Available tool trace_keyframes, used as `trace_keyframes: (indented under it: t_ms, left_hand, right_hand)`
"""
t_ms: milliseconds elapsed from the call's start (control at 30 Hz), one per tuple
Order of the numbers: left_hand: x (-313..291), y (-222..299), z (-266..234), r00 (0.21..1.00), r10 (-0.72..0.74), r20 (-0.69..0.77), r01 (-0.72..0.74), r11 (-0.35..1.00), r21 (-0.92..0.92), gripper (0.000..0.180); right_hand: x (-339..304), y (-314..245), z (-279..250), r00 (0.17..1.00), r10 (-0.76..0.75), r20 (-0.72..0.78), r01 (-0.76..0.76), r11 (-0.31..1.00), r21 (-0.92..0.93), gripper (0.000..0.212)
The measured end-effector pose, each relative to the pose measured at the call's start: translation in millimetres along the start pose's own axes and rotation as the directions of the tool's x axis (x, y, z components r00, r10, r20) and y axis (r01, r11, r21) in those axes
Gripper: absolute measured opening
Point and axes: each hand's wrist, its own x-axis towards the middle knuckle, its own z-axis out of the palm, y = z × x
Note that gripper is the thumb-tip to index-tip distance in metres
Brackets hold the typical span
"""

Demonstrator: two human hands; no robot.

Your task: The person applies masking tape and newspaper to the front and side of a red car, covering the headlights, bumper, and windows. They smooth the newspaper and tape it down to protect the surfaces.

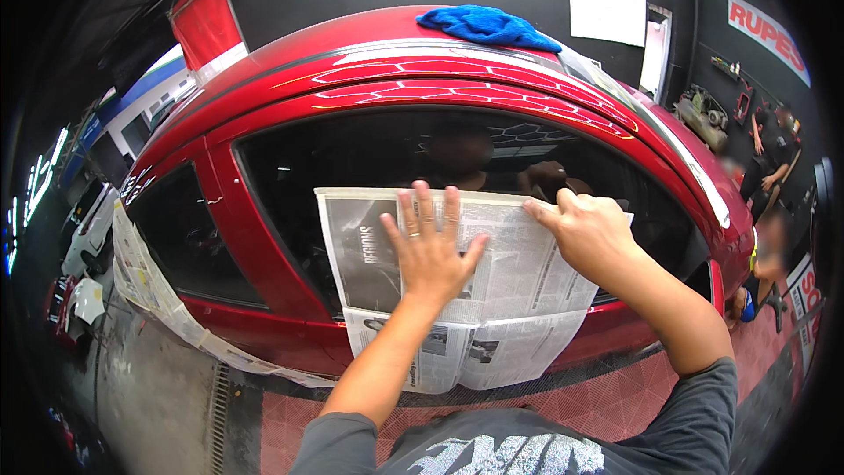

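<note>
A sheet of newspaper (527, 286) hangs against the side of a red car (294, 290), covering the lower part of a dark side window (343, 145) and the door below. Along its top edge runs a pale strip (492, 199) that looks like masking tape. My left hand (432, 259) lies flat on the upper part of the sheet, fingers spread. At the upper right corner, my right hand (593, 230) is closed, knuckles up, with a digit pressed on the top edge. Whatever its curled fingers may hold is hidden.
A crumpled blue cloth (488, 28) lies on the roof. More newspaper (158, 286) covers the car's lower side at left. A floor drain (218, 405) and red floor tiles (299, 431) lie below. Other people (769, 163) are at the far right.
</note>
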Motion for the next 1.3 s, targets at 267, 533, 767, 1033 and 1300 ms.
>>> trace_keyframes:
  t_ms: [267,533,767,1033,1300]
  left_hand:
    - [5.0,48.7,21.8,0.997,0.031,-0.068,-0.029,0.999,0.037,0.134]
    - [8.5,59.2,24.7,0.992,0.044,-0.119,-0.033,0.996,0.088,0.134]
    - [9.0,58.3,21.9,0.992,0.061,-0.114,-0.047,0.992,0.115,0.128]
    - [12.0,83.0,26.6,0.984,0.132,-0.116,-0.124,0.99,0.074,0.11]
    - [35.5,173.5,50.3,0.943,0.327,-0.058,-0.329,0.943,-0.042,0.09]
  right_hand:
    - [-128.1,115.1,-4.5,0.961,-0.039,-0.274,0.114,0.958,0.264,0.038]
    - [-206.2,173.5,10.4,0.988,0.027,-0.154,-0.048,0.99,-0.132,0.044]
    - [-184.7,177.3,36.7,0.986,0.101,-0.131,-0.124,0.975,-0.182,0.038]
    - [-182.2,170.7,34.9,0.987,0.141,-0.076,-0.155,0.963,-0.221,0.034]
    - [-177.1,170.8,31.9,0.983,0.169,-0.069,-0.18,0.964,-0.198,0.035]
